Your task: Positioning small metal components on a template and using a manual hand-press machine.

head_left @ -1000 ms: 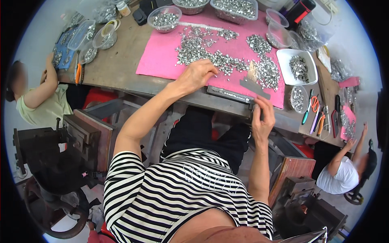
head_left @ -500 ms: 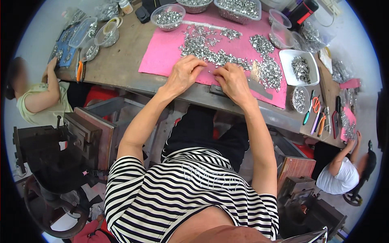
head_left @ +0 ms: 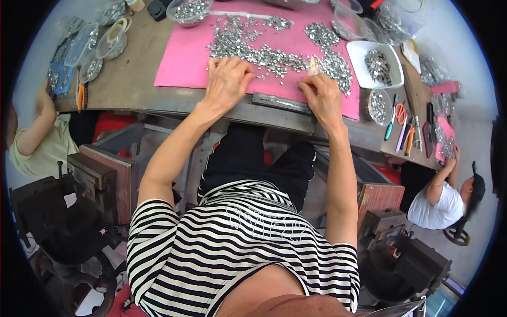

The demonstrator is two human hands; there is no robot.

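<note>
My left hand point(head_left: 227, 82) rests at the near edge of a heap of small silvery metal pieces point(head_left: 269, 58) on the pink mat point(head_left: 182, 66). Its fingers are curled together; anything between them is hidden. Farther right, my right hand point(head_left: 324, 98) has thumb and forefinger drawn together, too small a gap to show what is in them. A pale wooden strip point(head_left: 313, 65) lies just beyond that hand. Between both hands, a narrow dark metal holder point(head_left: 282, 102) with a row of tiny silvery bits sits along the table's front edge.
A white square tray point(head_left: 393, 48) and a round clear tub point(head_left: 379, 107) of metal pieces stand to the right. Past them lie orange scissors point(head_left: 400, 112) and other hand tools. Clear tubs point(head_left: 189, 10) line the back. People work at both sides.
My hands have moved apart, the left one toward the heap's left part and the right one to the right. More of the dark metal holder shows between them. The whole view has shifted.
</note>
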